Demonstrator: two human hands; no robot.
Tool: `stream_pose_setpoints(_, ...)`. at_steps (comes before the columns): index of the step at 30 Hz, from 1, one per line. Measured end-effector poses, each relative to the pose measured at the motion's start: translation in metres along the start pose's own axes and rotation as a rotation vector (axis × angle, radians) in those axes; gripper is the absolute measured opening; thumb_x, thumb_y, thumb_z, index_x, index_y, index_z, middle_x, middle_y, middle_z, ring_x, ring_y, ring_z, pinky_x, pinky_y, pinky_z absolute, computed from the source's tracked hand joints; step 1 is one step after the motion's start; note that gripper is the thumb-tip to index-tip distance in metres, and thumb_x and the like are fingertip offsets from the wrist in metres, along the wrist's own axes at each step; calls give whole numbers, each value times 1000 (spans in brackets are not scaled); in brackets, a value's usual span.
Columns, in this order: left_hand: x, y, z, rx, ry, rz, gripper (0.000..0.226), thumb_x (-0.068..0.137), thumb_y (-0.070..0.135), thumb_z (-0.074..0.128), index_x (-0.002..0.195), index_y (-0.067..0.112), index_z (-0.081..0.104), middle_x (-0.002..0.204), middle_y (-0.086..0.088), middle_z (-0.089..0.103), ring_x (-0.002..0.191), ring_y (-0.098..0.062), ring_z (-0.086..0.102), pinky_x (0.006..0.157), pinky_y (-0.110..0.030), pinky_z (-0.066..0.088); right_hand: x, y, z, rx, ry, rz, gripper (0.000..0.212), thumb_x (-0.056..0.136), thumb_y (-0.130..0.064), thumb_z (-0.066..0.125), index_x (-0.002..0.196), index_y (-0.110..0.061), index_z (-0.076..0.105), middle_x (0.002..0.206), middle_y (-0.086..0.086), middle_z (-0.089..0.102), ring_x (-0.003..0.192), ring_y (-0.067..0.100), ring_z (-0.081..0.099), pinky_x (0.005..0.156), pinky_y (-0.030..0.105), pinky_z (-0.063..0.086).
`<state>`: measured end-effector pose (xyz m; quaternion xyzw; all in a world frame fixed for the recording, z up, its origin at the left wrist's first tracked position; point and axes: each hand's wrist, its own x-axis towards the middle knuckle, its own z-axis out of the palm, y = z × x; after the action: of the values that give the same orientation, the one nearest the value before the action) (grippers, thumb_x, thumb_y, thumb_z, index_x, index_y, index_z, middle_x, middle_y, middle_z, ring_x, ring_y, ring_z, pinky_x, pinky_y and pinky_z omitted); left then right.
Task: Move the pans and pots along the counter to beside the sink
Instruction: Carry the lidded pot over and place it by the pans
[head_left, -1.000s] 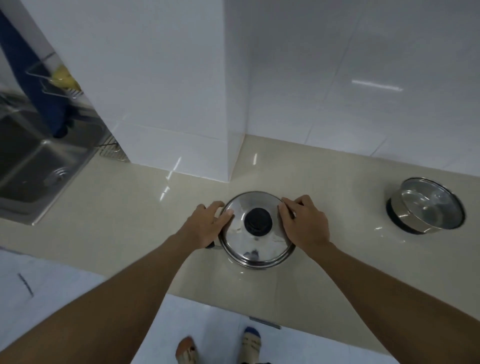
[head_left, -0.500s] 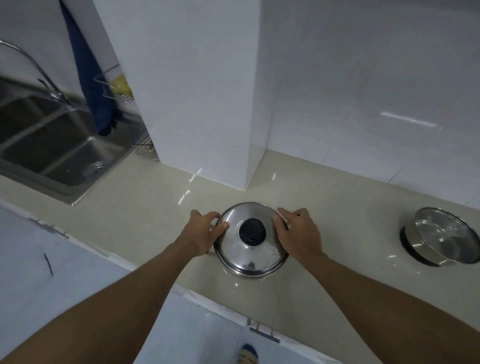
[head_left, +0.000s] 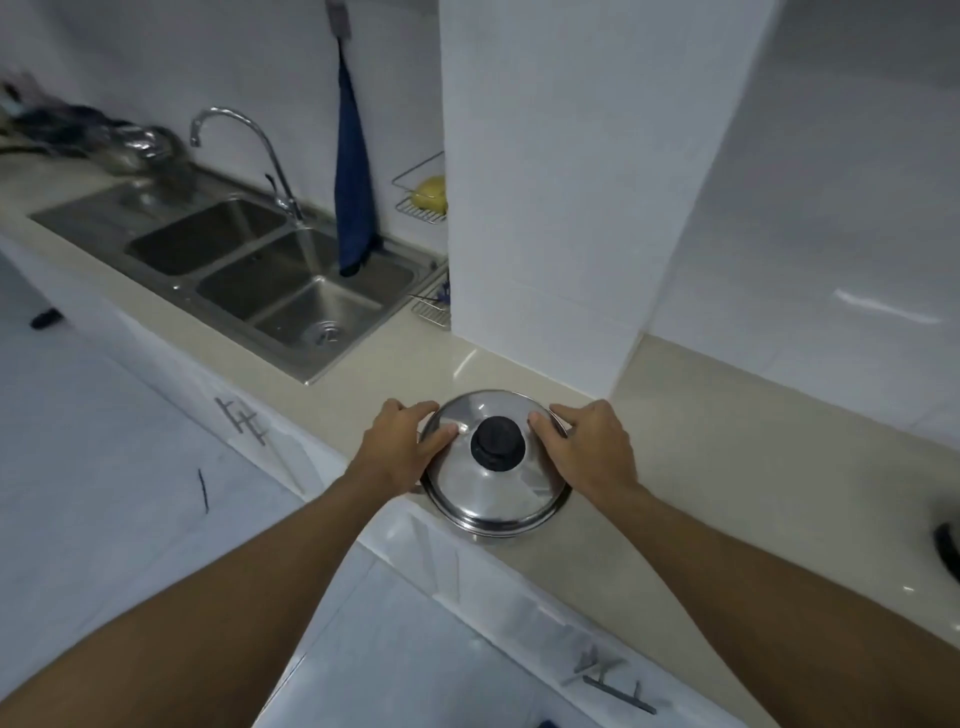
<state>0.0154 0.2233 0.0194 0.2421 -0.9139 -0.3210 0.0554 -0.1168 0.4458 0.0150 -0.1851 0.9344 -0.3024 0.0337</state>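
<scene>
A steel pot with a shiny lid and black knob (head_left: 493, 483) is near the counter's front edge, in front of the white pillar. My left hand (head_left: 400, 447) grips its left side, thumb on the lid. My right hand (head_left: 587, 447) grips its right side the same way. The double steel sink (head_left: 171, 208) lies up the counter to the left. At the far right edge a sliver of a second steel pot (head_left: 948, 551) shows.
A white tiled pillar (head_left: 561, 208) juts onto the beige counter (head_left: 727, 467) behind the pot. A tap (head_left: 249, 145) runs water into the sink. A blue towel (head_left: 353, 176) hangs beside a wire rack (head_left: 423, 197). Dark cookware (head_left: 93, 140) sits left of the sink.
The pot has travelled left along the counter in both hands, past the pillar's corner and closer to the front edge. The whole sink has come into view; the second pot has slid to the right edge.
</scene>
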Motion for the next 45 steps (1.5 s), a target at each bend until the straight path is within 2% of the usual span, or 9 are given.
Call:
stream_pose_setpoints(2,-6,-21,-25,41,18,-27,53,87,69,49,122,32,62,107,-5,47,96,-30,56,77,-34,49,-5,-31,14,25,-22,-27,55,87,-69,56,111,-24,77,104,9,64,95,29,66,89,39,54)
stream_pose_setpoints(6,-19,-66,-68,151,74,-85,53,89,73,41,106,28,64,98,-2,44,86,-30,59,74,-37,50,-9,-93,42,51,-62,-97,55,87,-70,57,111,-25,78,105,13,68,97,31,68,87,38,55)
stream_pose_setpoints(12,-27,-128,-128,212,155,-135,60,88,76,38,99,24,66,93,0,47,82,-27,58,75,-42,53,-8,-174,81,49,-122,-188,52,90,-69,54,81,-22,74,90,17,65,80,33,65,77,40,56)
stream_pose_setpoints(18,-8,-189,-179,185,182,-241,61,85,78,42,68,22,60,79,3,46,78,-24,55,65,-35,43,21,-242,127,32,-163,-294,51,90,-69,56,87,-24,78,91,13,63,83,30,65,78,39,55)
stream_pose_setpoints(24,35,-252,-228,184,215,-370,66,83,80,42,79,19,67,90,-1,49,83,-25,56,78,-41,52,78,-316,192,38,-220,-405,52,90,-70,55,110,-30,80,107,11,66,99,29,66,91,42,55)
stream_pose_setpoints(30,80,-307,-278,194,248,-477,69,85,77,41,91,15,72,97,-5,50,88,-25,56,79,-40,50,137,-392,252,59,-303,-476,49,91,-68,57,114,-31,78,119,13,64,115,31,60,95,38,51)
stream_pose_setpoints(36,103,-358,-324,140,306,-536,52,86,72,46,83,24,64,90,-1,46,81,-19,52,52,-22,37,175,-465,301,71,-342,-540,51,88,-70,59,114,-31,78,110,9,60,104,31,64,89,40,53)
stream_pose_setpoints(42,125,-420,-378,165,339,-556,60,89,70,46,86,15,70,89,-5,51,87,-23,57,69,-32,40,199,-537,361,115,-373,-572,49,87,-68,63,111,-29,79,111,10,62,105,29,65,87,35,52)
stream_pose_setpoints(45,139,-456,-412,174,338,-546,62,89,69,46,88,13,73,89,-6,52,89,-24,57,71,-32,40,207,-577,389,144,-371,-571,49,86,-68,63,106,-27,81,109,9,62,102,27,65,89,40,55)
